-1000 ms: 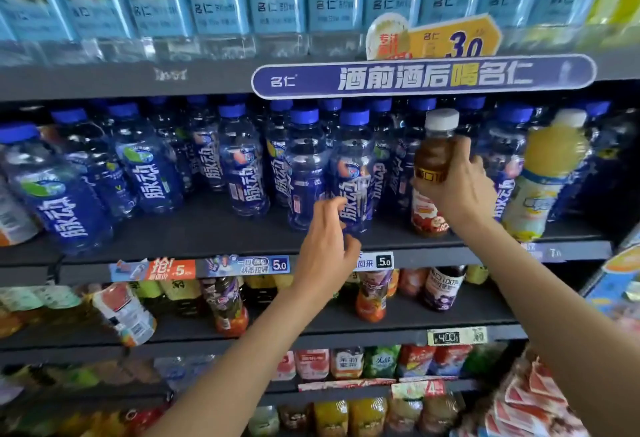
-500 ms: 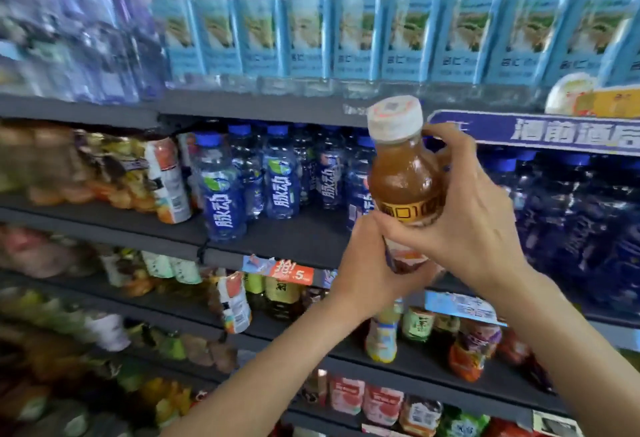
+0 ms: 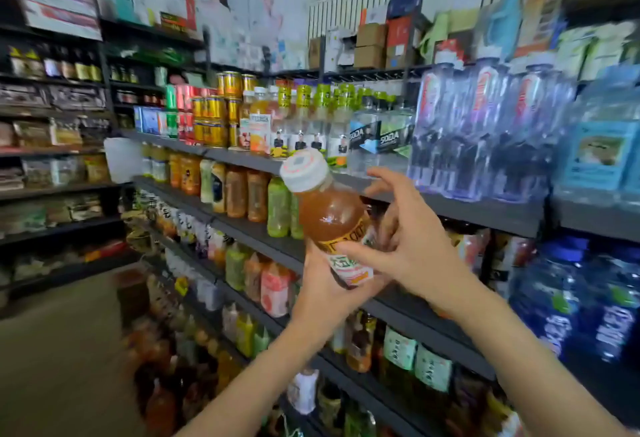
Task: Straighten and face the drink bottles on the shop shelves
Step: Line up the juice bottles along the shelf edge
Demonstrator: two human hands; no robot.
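Since half a second back the view has swung way off to the left, so instead of the blue-capped sports drinks you now get the whole aisle running off toward 10 o'clock, and the amber tea bottle point(image 3: 330, 220) has stayed up in front of the shelves rather than going back on one. It's sitting dead centre, tilted with its white cap point(image 3: 304, 170) leaning toward 11 o'clock, off every shelf. The left hand point(image 3: 320, 293) comes up from 6 o'clock and grips the bottom of the bottle, fingers wrapped round the pink-and-white label. The right hand point(image 3: 414, 241) comes in from 4 o'clock, thumb laid across the label and fingers spread loose behind the bottle's shoulder, so it's touching and steadying more than actually gripping. My read is that this one's a stray pulled from the wrong row, and the step in hand is finding where it belongs. Similar brownish bottles point(image 3: 247, 196) stand on the second shelf point(image 3: 242, 227) at about 9 o'clock, just left of the cap, which looks like the likely home, though the blur keeps me from matching labels. Next move would be carrying it over there, setting it upright in a gap at the front edge and turning the label to face out.
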